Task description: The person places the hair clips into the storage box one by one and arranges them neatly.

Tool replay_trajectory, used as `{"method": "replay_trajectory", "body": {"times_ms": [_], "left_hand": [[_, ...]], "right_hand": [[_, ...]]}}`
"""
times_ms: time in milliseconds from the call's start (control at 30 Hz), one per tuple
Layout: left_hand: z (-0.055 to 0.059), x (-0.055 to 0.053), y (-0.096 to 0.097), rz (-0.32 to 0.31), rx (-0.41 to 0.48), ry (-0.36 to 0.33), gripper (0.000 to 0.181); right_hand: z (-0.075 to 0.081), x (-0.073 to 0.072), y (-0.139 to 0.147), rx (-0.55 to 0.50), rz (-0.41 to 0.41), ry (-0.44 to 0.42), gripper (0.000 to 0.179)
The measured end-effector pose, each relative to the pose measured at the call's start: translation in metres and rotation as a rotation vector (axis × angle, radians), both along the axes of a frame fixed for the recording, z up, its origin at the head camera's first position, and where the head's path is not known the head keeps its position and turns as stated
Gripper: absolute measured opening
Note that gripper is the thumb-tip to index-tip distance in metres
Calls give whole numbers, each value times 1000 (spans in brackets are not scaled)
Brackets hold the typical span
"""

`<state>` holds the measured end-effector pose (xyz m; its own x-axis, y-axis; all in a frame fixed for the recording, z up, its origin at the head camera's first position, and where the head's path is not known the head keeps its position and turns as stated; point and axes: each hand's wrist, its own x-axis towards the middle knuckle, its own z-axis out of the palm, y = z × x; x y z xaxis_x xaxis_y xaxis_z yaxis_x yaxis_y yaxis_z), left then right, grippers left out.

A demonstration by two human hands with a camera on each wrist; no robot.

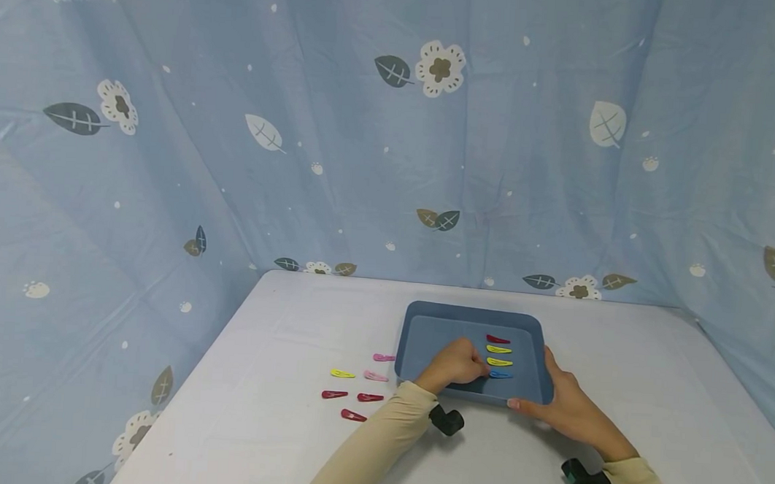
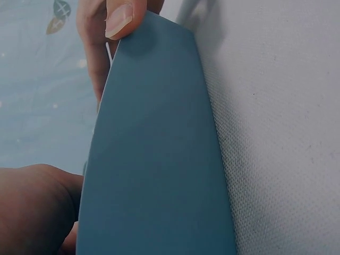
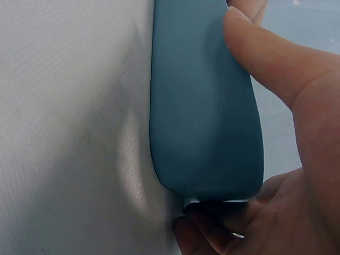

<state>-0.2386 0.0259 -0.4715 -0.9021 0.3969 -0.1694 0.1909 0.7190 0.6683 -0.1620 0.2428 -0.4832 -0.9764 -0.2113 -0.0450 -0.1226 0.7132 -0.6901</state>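
A blue-grey tray (image 1: 469, 312) lies on the white table. My left hand (image 1: 456, 362) reaches over its front edge, with curled fingers pinching the near end of a blue hair clip (image 1: 502, 375); the fingertips are partly hidden. Above that clip, two yellow hair clips (image 1: 499, 363) and a red hair clip (image 1: 498, 340) form a column on the tray floor. My right hand (image 1: 572, 409) grips the tray's front right corner. Seen from the right wrist, its thumb (image 3: 265, 56) presses the front wall (image 3: 204, 106), while the other fingers wrap around the corner.
Left of the tray, loose hair clips lie on the table: two pink clips (image 1: 375, 376), a yellow clip (image 1: 342, 373) and three dark red clips (image 1: 335, 395). A blue patterned curtain (image 1: 339, 152) hangs behind and on both sides of the table.
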Motion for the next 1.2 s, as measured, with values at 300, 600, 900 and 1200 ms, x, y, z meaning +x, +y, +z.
{"method": "replay_trajectory", "body": {"times_ms": [300, 600, 900, 1200], "left_hand": [[-2, -1, -1, 2, 1, 0, 18], [-1, -1, -5, -9, 36, 1, 14], [21, -1, -23, -44, 136, 8, 19], [60, 2, -66, -40, 238, 59, 24]], "right_hand": [[-2, 1, 0, 18, -20, -31, 126], [-2, 1, -1, 29, -19, -51, 128], [2, 2, -1, 43, -18, -59, 127], [0, 2, -1, 19, -4, -13, 126]]}}
